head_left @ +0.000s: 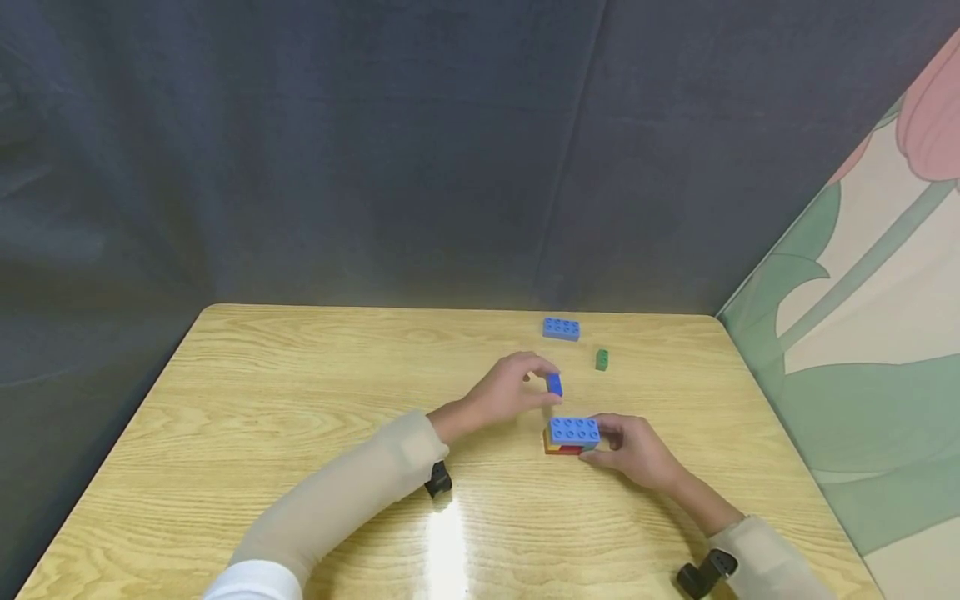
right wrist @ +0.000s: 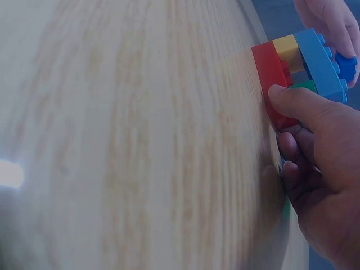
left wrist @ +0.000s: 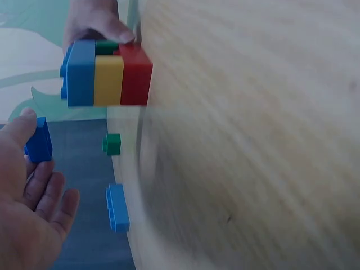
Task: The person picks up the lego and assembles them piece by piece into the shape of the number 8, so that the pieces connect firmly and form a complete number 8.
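Note:
My left hand (head_left: pixel 510 392) pinches a small dark blue brick (head_left: pixel 555 384) between thumb and fingers, above the table and just behind a brick stack. With thumb and fingers, my right hand (head_left: pixel 636 450) holds the right end of that stack. Its bottom layer is a long red brick (right wrist: pixel 269 73); a yellow brick (left wrist: pixel 108 80) and a green brick (right wrist: pixel 305 85) sit apart on the red one. A long light blue brick (head_left: pixel 574 430) lies across the top, studs up. In the head view the dark blue brick is apart from the stack.
Toward the back edge of the wooden table (head_left: pixel 300 375) lies another long blue brick (head_left: pixel 561 329). A small green brick (head_left: pixel 602 359) stands nearer, to its right. A dark curtain (head_left: pixel 375 167) hangs behind the table, and a flower-patterned panel (head_left: pixel 862 350) borders the right side.

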### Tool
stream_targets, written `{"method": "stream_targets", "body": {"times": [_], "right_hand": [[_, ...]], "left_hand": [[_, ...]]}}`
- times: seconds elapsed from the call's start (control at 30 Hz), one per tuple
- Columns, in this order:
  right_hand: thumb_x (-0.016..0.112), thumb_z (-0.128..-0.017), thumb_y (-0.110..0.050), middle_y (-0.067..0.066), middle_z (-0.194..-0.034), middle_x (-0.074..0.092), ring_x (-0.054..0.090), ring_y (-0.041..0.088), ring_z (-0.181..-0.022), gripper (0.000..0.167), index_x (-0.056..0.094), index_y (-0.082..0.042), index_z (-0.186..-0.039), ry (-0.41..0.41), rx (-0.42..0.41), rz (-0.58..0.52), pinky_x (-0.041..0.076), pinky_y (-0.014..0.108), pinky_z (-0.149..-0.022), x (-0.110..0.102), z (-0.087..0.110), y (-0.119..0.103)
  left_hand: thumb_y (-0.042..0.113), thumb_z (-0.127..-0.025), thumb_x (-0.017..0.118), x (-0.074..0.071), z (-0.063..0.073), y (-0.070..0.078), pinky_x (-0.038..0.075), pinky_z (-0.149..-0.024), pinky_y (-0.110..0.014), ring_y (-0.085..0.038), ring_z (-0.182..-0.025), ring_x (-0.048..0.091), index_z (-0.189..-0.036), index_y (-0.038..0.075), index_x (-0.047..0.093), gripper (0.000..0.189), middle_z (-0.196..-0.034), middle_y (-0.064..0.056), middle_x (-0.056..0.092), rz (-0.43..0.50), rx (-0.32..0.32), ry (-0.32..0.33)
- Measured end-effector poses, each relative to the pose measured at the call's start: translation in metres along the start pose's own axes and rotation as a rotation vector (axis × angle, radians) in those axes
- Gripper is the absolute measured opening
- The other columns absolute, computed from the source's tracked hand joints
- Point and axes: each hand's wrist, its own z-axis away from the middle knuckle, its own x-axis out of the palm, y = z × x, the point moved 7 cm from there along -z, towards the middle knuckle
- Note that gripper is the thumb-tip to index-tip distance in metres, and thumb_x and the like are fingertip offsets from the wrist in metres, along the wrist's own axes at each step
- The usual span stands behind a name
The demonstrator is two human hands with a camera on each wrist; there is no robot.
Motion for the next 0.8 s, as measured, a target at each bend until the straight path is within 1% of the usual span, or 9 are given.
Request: {"method": "stream_targets", "body": {"times": [0.1,0.23,0.3,0.33,0.53,0.67,0.8], "right_hand": [[0.086,-0.082,-0.015,0.002,-0.108,0.074,0.056,0.008,-0.079,0.038,0.074,-0.006,-0.117,0.000,0.006,-0.018,0.046,0.021,-0.065,0.000,-0.001,0.000],[0.085,-0.083,-0.014,0.001,-0.102,0.074,0.054,0.008,-0.072,0.035,0.074,-0.007,-0.115,-0.016,0.019,-0.083,0.044,0.020,-0.060,0.001,-0.002,0.002],[0.085,-0.084,-0.014,0.000,-0.098,0.073,0.051,0.008,-0.067,0.033,0.074,-0.008,-0.114,-0.019,0.024,-0.098,0.041,0.020,-0.055,0.000,-0.003,0.002],[0.085,-0.084,-0.014,0.000,-0.098,0.073,0.051,0.008,-0.067,0.033,0.074,-0.008,-0.114,-0.019,0.023,-0.101,0.041,0.020,-0.056,0.000,-0.003,0.002],[0.086,-0.082,-0.014,0.001,-0.104,0.074,0.054,0.008,-0.074,0.035,0.074,-0.006,-0.114,0.002,0.008,-0.058,0.044,0.021,-0.060,0.000,-0.003,0.001],[0.087,-0.082,-0.014,-0.002,-0.100,0.073,0.050,0.007,-0.069,0.034,0.075,-0.008,-0.113,0.009,0.012,-0.050,0.040,0.021,-0.057,0.000,-0.002,0.001],[0.086,-0.082,-0.014,-0.003,-0.100,0.073,0.050,0.007,-0.069,0.033,0.075,-0.009,-0.113,0.013,0.005,-0.063,0.040,0.022,-0.057,0.001,-0.001,0.001]], "left_hand": [[0.027,-0.091,0.080,0.003,0.006,0.003,0.051,-0.094,-0.026,-0.017,-0.110,0.062,-0.125,0.007,0.069,0.041,-0.119,0.002,0.068,0.013,0.003,-0.010],[0.029,-0.091,0.079,0.007,0.013,0.007,0.051,-0.093,-0.026,-0.013,-0.109,0.062,-0.126,0.008,0.069,0.042,-0.119,0.004,0.068,0.025,0.013,-0.021],[0.030,-0.091,0.079,0.009,0.016,0.009,0.050,-0.092,-0.024,-0.011,-0.108,0.061,-0.126,0.008,0.069,0.043,-0.119,0.006,0.067,0.030,0.013,-0.028],[0.030,-0.091,0.080,0.011,0.017,0.009,0.050,-0.092,-0.024,-0.011,-0.107,0.061,-0.126,0.008,0.069,0.043,-0.118,0.006,0.067,0.034,0.012,-0.032],[0.030,-0.089,0.081,0.016,0.024,0.012,0.050,-0.093,-0.025,-0.010,-0.106,0.061,-0.124,0.009,0.070,0.042,-0.115,0.006,0.067,0.038,0.011,-0.048],[0.031,-0.089,0.081,0.020,0.027,0.012,0.051,-0.092,-0.025,-0.012,-0.106,0.061,-0.124,0.009,0.070,0.042,-0.116,0.007,0.067,0.025,0.006,-0.056],[0.032,-0.089,0.081,0.024,0.029,0.011,0.051,-0.091,-0.024,-0.011,-0.105,0.061,-0.124,0.010,0.070,0.043,-0.115,0.008,0.067,0.011,0.006,-0.058]]}}
